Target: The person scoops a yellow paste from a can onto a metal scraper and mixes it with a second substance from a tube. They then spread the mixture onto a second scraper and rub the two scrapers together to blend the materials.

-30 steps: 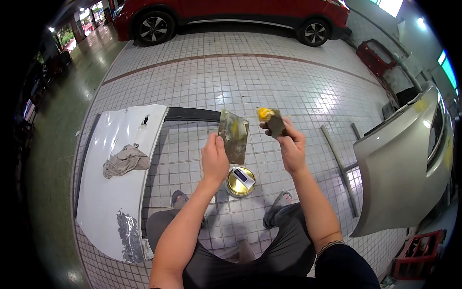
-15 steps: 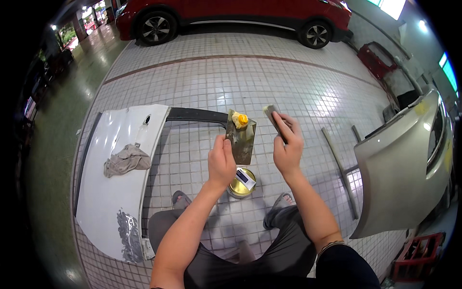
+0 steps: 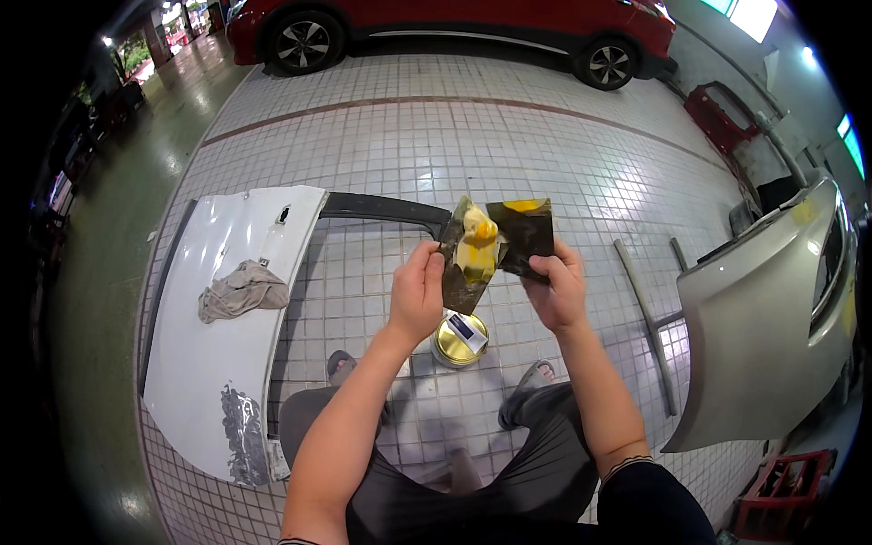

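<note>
My left hand [image 3: 416,295] grips a dark flat metal filler plate [image 3: 460,298] by its left edge. Cream filler paste [image 3: 476,227] with streaks of yellow is smeared down the plate's face. In my right hand [image 3: 560,291] is a dark flat spreader [image 3: 527,238], its lower end pinched by the thumb and fingers. Yellow paste coats the spreader's top edge, and its left side lies close beside the plate; whether they touch I cannot tell. Below them on the floor stands a round tin [image 3: 449,352] with a gold lid, and a white and dark blue tube [image 3: 467,332] lies on top.
To the left lies a white car door [image 3: 213,363] with a grey patch and a crumpled grey cloth [image 3: 243,291]. A silver body panel [image 3: 745,354] stands at the right beside a long strip [image 3: 647,327]. Beyond the tiled floor is a red car [image 3: 472,27].
The right hand has turned its spreader flat and brought it left beside the plate. The filler, a lump before, is now spread down the plate, with yellow on the spreader's edge.
</note>
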`<state>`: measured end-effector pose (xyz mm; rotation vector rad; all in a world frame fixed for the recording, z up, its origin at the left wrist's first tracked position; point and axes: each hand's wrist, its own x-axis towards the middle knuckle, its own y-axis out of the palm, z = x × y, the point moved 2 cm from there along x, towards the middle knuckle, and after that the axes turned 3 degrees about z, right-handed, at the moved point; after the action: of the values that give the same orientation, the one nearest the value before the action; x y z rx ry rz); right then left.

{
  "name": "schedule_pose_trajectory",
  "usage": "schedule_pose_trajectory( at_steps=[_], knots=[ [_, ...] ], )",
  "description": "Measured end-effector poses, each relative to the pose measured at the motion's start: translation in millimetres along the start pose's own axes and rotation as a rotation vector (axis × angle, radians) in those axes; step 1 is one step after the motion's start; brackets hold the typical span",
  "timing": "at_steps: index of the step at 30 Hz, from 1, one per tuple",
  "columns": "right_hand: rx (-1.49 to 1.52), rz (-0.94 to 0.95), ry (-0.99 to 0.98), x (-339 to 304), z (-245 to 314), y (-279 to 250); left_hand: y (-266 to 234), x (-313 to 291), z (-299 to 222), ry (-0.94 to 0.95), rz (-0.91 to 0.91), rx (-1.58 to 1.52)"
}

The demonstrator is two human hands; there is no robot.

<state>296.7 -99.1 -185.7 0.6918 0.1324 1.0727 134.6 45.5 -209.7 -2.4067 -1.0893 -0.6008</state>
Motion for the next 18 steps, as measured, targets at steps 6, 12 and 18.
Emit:
schedule_pose_trajectory(
  at_steps=[6,12,18],
  knots=[
    [-0.923,0.085,0.089,13,-9,-15,0,-5,-1,-0.080,0.007,-0.004],
    [-0.181,-0.040,0.341,12,16,-9,-4,6,-10,-0.053,-0.244,0.055],
    [0.494,0.027,0.893,-10,-37,10,3,2,-4,-0.071,-0.337,-0.078]
  ],
)
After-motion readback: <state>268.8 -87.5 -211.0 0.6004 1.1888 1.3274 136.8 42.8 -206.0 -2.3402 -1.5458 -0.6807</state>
